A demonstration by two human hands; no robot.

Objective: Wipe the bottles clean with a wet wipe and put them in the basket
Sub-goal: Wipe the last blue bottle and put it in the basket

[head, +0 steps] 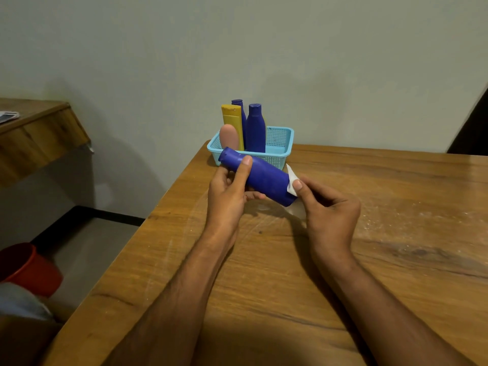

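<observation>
Both forearms reach over the worktop, left hand gripping the blue bottle mid-body before the basket, right hand pinching the wet wipe at its base; likely light, rigid, slippery when damp.

Basket at table's far left corner (four bottles upright inside), held bottle just before it.

You have five plastic bottles in all: three dark blue ones, one lying in your hands and two upright in the basket; one tall yellow bottle; one rounded pink bottle; one light blue mesh plastic basket at the wooden table's far-left corner; one white wet wipe; two hands, left and right.
</observation>
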